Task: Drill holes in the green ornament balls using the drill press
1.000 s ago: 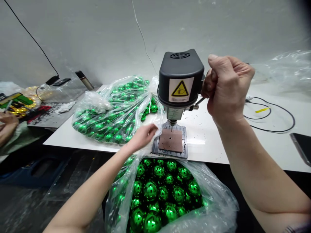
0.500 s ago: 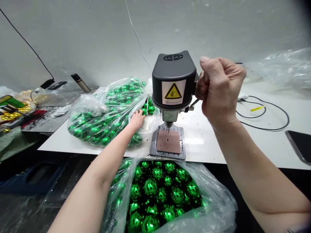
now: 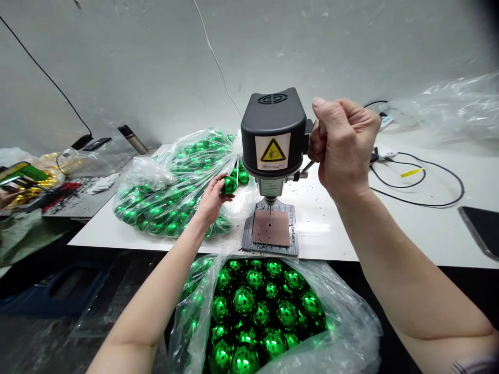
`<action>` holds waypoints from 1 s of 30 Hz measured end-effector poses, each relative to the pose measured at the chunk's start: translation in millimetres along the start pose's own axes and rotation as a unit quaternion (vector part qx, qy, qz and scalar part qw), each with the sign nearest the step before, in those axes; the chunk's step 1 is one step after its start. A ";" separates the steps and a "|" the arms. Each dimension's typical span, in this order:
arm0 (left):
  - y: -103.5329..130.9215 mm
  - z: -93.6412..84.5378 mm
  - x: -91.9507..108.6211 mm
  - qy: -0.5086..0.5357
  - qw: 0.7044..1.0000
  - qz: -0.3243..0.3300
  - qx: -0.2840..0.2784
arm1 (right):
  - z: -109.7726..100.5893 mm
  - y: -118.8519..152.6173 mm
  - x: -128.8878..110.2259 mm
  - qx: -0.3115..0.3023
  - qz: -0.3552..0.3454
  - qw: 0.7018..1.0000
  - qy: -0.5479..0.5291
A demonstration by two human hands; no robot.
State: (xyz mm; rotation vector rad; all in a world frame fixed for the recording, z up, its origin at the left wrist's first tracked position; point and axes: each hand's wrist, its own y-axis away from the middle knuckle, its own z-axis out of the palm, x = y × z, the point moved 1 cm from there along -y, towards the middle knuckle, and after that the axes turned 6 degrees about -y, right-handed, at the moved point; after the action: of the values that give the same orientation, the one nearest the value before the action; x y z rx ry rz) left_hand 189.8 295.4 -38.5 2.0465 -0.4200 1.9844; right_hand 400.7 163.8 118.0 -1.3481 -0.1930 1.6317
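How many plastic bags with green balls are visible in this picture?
2. One table bag lies on the white table, left of the drill press; one front bag is before the table's near edge. Others may be hidden.

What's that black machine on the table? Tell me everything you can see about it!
The drill stands upright on the white table. Its rounded black top, which looks like plastic, has vent slots and a yellow-and-black warning sticker. Below, a pale gray part and a metal chuck hold a thin bit pointing down. A brown square with a hole lies on its gray base, among dark crumbs. The right hand seems to grip its side lever.
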 end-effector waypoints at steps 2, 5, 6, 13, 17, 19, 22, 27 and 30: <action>23.8 8.7 3.3 0.129 0.986 -0.100 -0.046 | 1.1 0.0 -0.9 -0.001 0.002 1.000 0.004; 51.8 20.5 -1.3 0.170 0.969 -0.159 -0.089 | 1.7 -0.2 -1.8 -0.002 0.003 1.000 0.001; 58.2 24.2 -5.2 0.155 0.970 -0.162 -0.097 | 1.7 -0.1 -2.0 0.001 0.006 1.000 -0.004; 70.9 46.5 -34.9 0.023 0.991 -0.110 -0.075 | 0.6 1.0 -3.2 -0.015 0.024 0.999 0.035; 66.6 54.0 -44.8 0.030 0.994 -0.075 -0.068 | 1.5 1.1 -3.3 -0.010 0.015 1.000 0.018; 64.8 57.7 -50.7 0.022 0.995 -0.063 -0.072 | 2.5 1.1 -3.4 -0.003 0.011 1.000 0.016; 63.6 64.0 -60.2 -0.003 0.996 -0.048 -0.073 | 2.5 0.4 -1.8 0.001 0.011 0.999 0.034; 63.9 73.4 -70.4 -0.039 0.997 -0.008 -0.069 | -1.5 -2.3 4.5 -0.009 0.013 0.998 0.062; 65.2 76.1 -71.9 -0.089 0.994 0.020 -0.066 | -1.1 -2.2 4.4 -0.018 0.005 0.998 0.061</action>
State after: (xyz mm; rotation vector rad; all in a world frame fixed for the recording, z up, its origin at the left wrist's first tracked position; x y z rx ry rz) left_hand 233.4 208.1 -113.8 2.1531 -0.6163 1.7510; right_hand 403.3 167.8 116.1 -1.4745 -0.1436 1.5554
